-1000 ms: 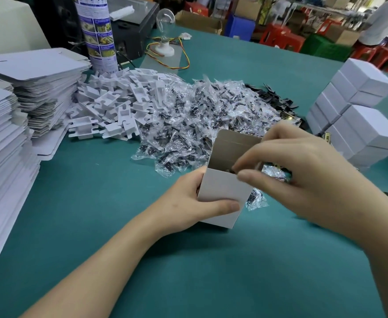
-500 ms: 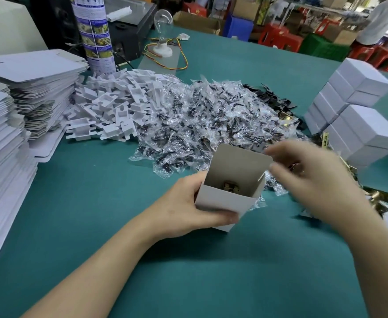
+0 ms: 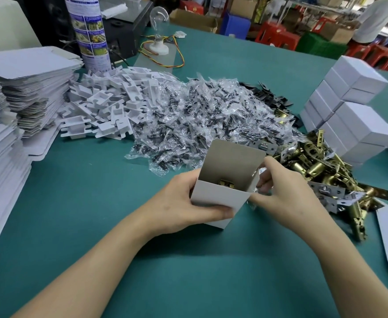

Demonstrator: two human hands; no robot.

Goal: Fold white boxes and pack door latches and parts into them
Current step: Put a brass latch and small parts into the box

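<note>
Near the middle of the teal-green table top (image 3: 73, 203), one small white cardboard box (image 3: 218, 199) is held, slightly tilted, with its top open and its grey-lined rear flap raised. One brass door latch (image 3: 226, 183) is seen inside it. Behind the box lie one heap of clear plastic bags of dark screws (image 3: 199, 120) and one heap of white die-cut inserts (image 3: 110, 106). One pile of loose brass latches (image 3: 321, 171) lies to its right. Two stacks of flat white box blanks (image 3: 27, 83) are set at the left; the closed white boxes (image 3: 358, 125) at the right are stacked too closely to be counted. The box is gripped by the left hand (image 3: 181, 203), thumb across the front wall. The right hand (image 3: 287, 193) is pressed to the right wall with curled fingers; whether anything is pinched cannot be told.
</note>
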